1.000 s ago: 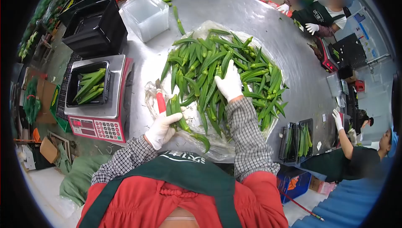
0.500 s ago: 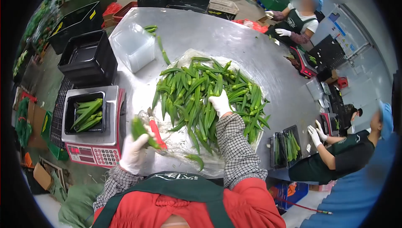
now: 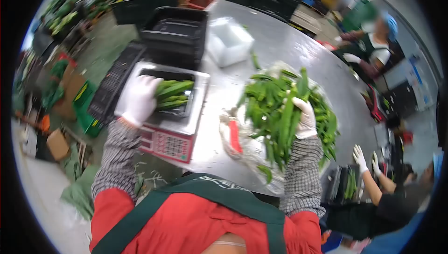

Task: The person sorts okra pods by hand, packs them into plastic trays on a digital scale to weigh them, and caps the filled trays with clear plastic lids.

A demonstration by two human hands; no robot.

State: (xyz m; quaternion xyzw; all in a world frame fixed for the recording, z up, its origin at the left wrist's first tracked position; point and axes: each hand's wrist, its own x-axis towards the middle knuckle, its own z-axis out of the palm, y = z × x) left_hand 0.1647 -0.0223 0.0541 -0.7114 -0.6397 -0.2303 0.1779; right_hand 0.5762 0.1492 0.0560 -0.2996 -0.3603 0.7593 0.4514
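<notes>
My left hand, in a white glove, is over the left part of a black tray on the scale. Its fingers are curled round green okra pods lying in the tray. In its white glove, my right hand is at the okra heap, fingers closed round a few long pods that point upward. The heap lies on clear plastic on the metal table. Between my hands, a red-handled knife rests on the plastic, its blade blurred.
Stacked black trays stand behind the scale, with clear containers to their right. One co-worker is at the table's far right, another at the near right by trays of okra. A loose pod lies near the front edge.
My left hand has carried okra left and up to the tray on the scale. My right hand now holds pods above the heap. The whole view has turned, shifting the table right.
</notes>
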